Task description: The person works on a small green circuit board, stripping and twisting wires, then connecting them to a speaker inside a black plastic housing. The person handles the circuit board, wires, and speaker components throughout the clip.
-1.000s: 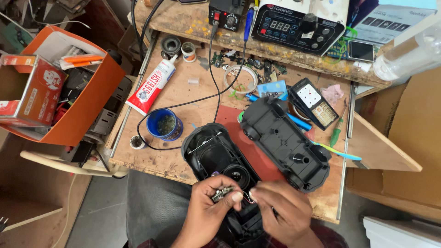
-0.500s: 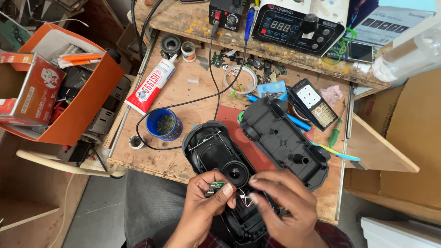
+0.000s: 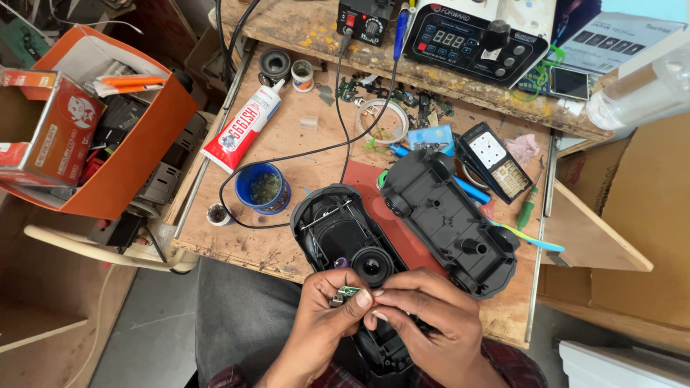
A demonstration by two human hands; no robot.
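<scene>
My left hand [image 3: 325,317] pinches a small green circuit board [image 3: 346,292] between thumb and fingers. My right hand [image 3: 424,309] meets it from the right, fingertips touching the same small board. Both hands hover over the near end of an opened black plastic shell [image 3: 338,231] with a round speaker [image 3: 371,265] set in it. The shell's matching black half [image 3: 445,219] lies just to the right on a red mat [image 3: 363,176].
On the wooden bench [image 3: 287,144] stand a blue cup [image 3: 263,189], a white glue tube [image 3: 242,126], a tape roll [image 3: 382,120], a green screwdriver [image 3: 527,210] and a black cable [image 3: 338,115]. A soldering station [image 3: 474,39] sits at the back. An orange box [image 3: 108,122] of parts is at the left.
My hands have closed together over the small board and shifted slightly toward me, from beside the speaker to just below it. The shells have not moved.
</scene>
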